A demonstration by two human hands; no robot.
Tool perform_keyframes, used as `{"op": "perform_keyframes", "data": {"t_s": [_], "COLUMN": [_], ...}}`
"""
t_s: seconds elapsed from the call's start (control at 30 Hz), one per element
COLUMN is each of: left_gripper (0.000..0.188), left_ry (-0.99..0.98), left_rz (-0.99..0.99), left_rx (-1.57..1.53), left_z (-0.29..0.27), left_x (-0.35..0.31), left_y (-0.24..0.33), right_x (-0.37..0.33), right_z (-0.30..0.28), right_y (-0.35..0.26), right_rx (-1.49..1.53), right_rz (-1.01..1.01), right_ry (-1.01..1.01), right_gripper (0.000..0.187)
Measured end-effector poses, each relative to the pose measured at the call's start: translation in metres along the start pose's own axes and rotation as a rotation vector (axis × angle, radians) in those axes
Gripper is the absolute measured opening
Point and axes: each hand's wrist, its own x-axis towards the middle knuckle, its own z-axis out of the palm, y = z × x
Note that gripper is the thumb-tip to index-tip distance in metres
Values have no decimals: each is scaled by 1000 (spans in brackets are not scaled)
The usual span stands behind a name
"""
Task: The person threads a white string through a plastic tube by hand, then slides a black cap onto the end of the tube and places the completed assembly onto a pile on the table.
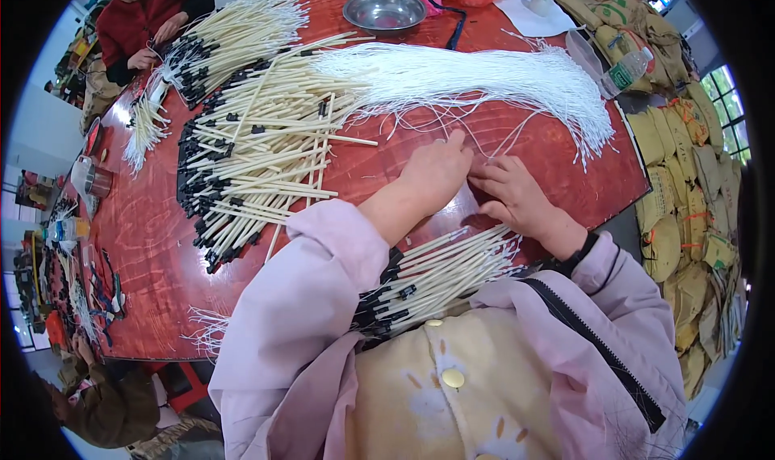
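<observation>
Both of my hands are above the red table, close together. My left hand is closed, with its fingertips pinched on a thin white cord. The fingers of my right hand curl inward beside it, also pinching white cord; the exact grip is partly hidden. Loose white cords loop up from the fingertips toward a long bundle of white cords lying just beyond. Nearer to me, under my forearms, lies a pile of pale sticks with black ends and white cord tips.
A large heap of pale sticks with black ends covers the left of the table. Another bundle lies beyond it, near a person in red. A metal bowl and plastic bottle stand far off. Stacked sacks line the right.
</observation>
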Motion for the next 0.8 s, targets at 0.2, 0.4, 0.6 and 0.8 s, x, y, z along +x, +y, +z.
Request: {"op": "perform_keyframes", "data": {"t_s": [0.2, 0.4, 0.6, 0.8], "left_gripper": [19, 24, 20, 16], "left_ry": [-58, 43, 10, 46], "left_rz": [27, -14, -92, -69], "left_rx": [-8, -126, -12, -39], "left_z": [12, 8, -3, 8], "left_x": [-6, -33, -29, -23], "left_y": [1, 2, -5, -8], "right_x": [-23, -21, -23, -23], "right_z": [-3, -2, 4, 4], "right_y": [1, -3, -4, -8], "right_rx": [83, 61, 128, 98], "right_rz": [13, 51, 88, 102], "right_ry": [36, 50, 83, 56], "right_gripper": [51, 47, 45, 48]}}
